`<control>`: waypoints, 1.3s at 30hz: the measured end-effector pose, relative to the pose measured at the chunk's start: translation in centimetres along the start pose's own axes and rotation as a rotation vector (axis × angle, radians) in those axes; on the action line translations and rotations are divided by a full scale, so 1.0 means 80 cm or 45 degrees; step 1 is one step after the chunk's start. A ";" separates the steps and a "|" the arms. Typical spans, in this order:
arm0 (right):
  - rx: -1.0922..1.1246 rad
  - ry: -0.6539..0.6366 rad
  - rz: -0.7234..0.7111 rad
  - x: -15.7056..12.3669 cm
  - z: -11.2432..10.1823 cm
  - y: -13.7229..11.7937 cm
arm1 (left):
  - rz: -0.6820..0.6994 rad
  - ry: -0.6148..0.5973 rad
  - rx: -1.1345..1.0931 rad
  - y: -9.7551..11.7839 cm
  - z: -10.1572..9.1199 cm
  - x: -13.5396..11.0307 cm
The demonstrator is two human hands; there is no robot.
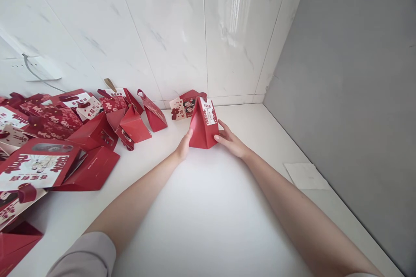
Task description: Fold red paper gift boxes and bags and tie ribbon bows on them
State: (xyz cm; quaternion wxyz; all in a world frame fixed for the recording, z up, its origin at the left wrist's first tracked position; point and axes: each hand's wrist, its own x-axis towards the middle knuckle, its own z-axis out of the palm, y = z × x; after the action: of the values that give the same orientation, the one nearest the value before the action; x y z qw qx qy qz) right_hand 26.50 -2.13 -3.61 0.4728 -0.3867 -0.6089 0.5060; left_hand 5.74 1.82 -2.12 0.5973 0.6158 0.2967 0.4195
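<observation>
A small red paper gift box (pixel 203 126) with a white printed label stands upright on the white table (pixel 208 207) near the back wall. My left hand (pixel 183 145) presses against its left side, fingers curled along the box. My right hand (pixel 230 140) touches its right side with fingers stretched toward the base. Both hands hold the box between them. A second red box (pixel 182 106) with a cartoon print lies just behind it against the wall.
A heap of several red gift boxes (pixel 52 138) covers the table's left side. A white paper sheet (pixel 305 175) lies at the right, by the grey wall (pixel 351 95). White marble tiles (pixel 169 30) back the table.
</observation>
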 end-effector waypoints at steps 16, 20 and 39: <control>0.013 0.051 -0.021 0.002 0.003 0.002 | -0.015 0.142 0.197 -0.001 0.004 -0.003; -0.020 0.047 0.030 -0.001 0.001 -0.001 | -0.058 0.175 0.287 -0.001 0.000 -0.003; -1.597 0.850 -0.745 -0.010 0.057 -0.037 | 0.408 0.113 0.898 0.000 0.008 -0.013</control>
State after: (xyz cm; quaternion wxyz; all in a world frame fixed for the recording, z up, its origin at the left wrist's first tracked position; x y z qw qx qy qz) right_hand 22.30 -4.56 -1.04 0.4385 -0.5378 -0.6846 -0.2233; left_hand 5.78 0.60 -2.22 0.2624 0.8031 0.3484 0.4060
